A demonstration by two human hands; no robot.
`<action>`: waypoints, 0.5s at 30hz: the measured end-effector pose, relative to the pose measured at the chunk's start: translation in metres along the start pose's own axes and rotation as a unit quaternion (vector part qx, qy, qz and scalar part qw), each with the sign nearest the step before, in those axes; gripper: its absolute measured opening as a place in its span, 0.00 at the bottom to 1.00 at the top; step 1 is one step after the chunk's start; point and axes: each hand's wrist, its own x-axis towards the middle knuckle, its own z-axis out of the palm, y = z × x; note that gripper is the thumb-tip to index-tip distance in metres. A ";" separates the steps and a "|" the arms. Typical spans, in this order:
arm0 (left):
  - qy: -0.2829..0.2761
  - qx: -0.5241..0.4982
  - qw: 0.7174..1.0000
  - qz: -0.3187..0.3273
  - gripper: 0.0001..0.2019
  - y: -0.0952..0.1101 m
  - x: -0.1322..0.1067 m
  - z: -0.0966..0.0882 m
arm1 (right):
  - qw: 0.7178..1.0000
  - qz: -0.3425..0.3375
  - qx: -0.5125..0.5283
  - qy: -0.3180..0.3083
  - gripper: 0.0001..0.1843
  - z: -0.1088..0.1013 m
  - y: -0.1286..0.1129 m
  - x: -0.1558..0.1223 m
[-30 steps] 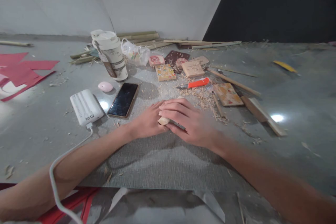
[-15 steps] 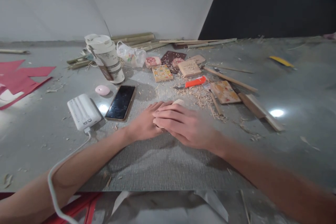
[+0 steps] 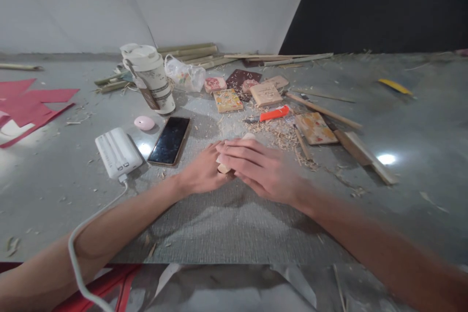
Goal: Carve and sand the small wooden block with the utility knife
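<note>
Close in front of me, my left hand [image 3: 203, 171] is closed around a small pale wooden piece [image 3: 224, 168], holding it from the left. My right hand [image 3: 258, 165] lies over the top of it, fingers curled across it and slightly blurred. Only the lower left end and a light upper edge of the piece show between the hands; the rest is covered. Whether something thin sits under my right fingers I cannot tell. Just beyond the hands are wood shavings [image 3: 280, 134] and an orange utility knife [image 3: 274, 113].
A smartphone [image 3: 169, 140], a white power bank [image 3: 119, 153] with its cable, a pink egg-shaped object [image 3: 144, 123] and a lidded cup [image 3: 151, 80] stand left. Patterned tiles [image 3: 315, 128], wooden blocks [image 3: 265, 94] and a cleaver-like blade [image 3: 353, 147] lie right. Bamboo strips [image 3: 193, 53] line the back.
My right hand has shifted slightly over the wooden piece, so more of its lower left end shows. My left hand keeps its hold. The view has moved a little.
</note>
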 end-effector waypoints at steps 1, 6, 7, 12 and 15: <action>0.008 0.000 1.000 0.002 0.19 0.000 -0.001 0.000 | 1.000 -0.014 0.003 0.000 0.20 0.000 -0.001 0.001; 0.013 -0.007 1.000 -0.024 0.14 0.003 0.000 -0.002 | 1.000 -0.009 0.001 -0.004 0.26 0.000 0.013 -0.004; 0.018 -0.010 0.999 -0.038 0.13 0.003 0.001 -0.003 | 1.000 -0.001 -0.003 0.005 0.28 0.000 0.017 -0.006; 0.042 0.008 0.998 -0.055 0.09 0.001 0.000 -0.002 | 0.999 0.022 -0.021 0.015 0.30 0.002 0.015 -0.008; 0.026 0.007 0.998 -0.048 0.10 0.002 -0.001 -0.001 | 1.000 0.007 -0.014 -0.002 0.29 0.002 0.008 -0.005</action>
